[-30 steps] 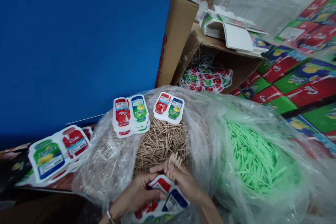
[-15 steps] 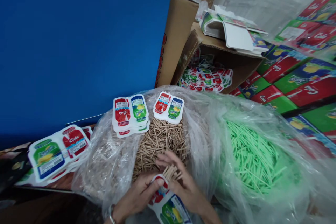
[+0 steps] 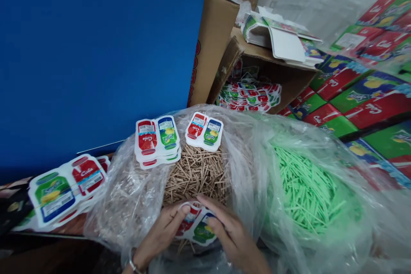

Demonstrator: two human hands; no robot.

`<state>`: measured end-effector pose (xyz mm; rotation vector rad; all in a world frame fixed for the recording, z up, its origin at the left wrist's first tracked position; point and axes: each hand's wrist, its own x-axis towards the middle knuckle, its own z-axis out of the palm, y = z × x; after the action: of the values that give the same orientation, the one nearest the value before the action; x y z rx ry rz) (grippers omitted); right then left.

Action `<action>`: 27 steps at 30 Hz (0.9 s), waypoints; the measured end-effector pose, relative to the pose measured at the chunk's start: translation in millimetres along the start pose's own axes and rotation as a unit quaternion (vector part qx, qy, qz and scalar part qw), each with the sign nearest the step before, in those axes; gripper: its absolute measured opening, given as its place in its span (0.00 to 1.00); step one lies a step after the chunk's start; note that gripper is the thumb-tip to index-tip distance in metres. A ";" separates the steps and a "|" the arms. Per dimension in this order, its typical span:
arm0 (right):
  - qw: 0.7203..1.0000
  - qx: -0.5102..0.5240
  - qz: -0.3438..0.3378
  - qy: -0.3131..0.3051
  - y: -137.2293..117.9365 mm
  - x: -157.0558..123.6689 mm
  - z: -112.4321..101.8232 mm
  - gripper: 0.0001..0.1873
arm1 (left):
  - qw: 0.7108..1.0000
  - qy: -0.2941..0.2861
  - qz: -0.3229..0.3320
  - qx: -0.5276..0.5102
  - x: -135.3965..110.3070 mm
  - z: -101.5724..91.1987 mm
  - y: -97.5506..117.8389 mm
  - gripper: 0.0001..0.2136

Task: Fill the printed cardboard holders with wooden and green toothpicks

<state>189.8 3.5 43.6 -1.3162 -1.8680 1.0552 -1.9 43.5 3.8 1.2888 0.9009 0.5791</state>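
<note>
A jar-shaped twin packet (image 3: 205,232), red Cola on one half and green Sprite on the other, is held between my two hands above the sticks. My left hand (image 3: 162,227) grips its left side, thumb on the front. At the right, my right hand (image 3: 233,233) holds the Sprite half with its thumb across the face and fingers behind. Thin brown sticks (image 3: 195,175) fill the clear plastic bag just beyond my hands. A few sticks show below the packet. On the bag lie a stack of similar packets (image 3: 157,140) and a smaller stack (image 3: 204,132).
Green sticks (image 3: 308,192) fill another clear bag at the right. More packets (image 3: 67,190) lie at the left. Behind, an open cardboard box (image 3: 221,68) holds many packets. Printed boxes (image 3: 340,81) are stacked at the right, and a blue panel (image 3: 96,51) stands at the left.
The bunch of brown sticks at my right hand is out of sight. The packet has turned more level and risen a little, and my right hand has closed round its right side.
</note>
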 end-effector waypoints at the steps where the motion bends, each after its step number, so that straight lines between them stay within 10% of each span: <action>1: 1.000 -0.010 -0.007 0.018 -0.2 1.1 1.8 0.23 | 1.000 -0.004 0.008 0.003 0.1 -0.7 0.4 0.19; 12: 0.998 -0.042 -0.017 -0.052 -12.2 9.6 -1.2 0.13 | 0.988 -0.031 0.073 0.133 -4.1 -5.1 6.5 0.16; 18: 0.990 0.034 0.124 0.059 8.5 -7.6 -4.6 0.14 | 0.972 0.202 -0.051 -0.109 -14.4 -24.7 2.7 0.28; 23: 0.952 -0.264 0.143 -0.061 38.5 -20.9 45.7 0.11 | 0.957 0.260 -0.030 -0.125 -18.1 -34.8 1.5 0.25; 27: 0.905 -0.405 0.123 -0.036 57.7 -27.5 81.8 0.17 | 0.960 0.252 -0.025 -0.120 -15.5 -30.6 2.3 0.24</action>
<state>156.9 -32.9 -47.9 -2.0317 -2.3550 0.4100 -35.5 48.7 9.0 0.9076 1.2338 0.9723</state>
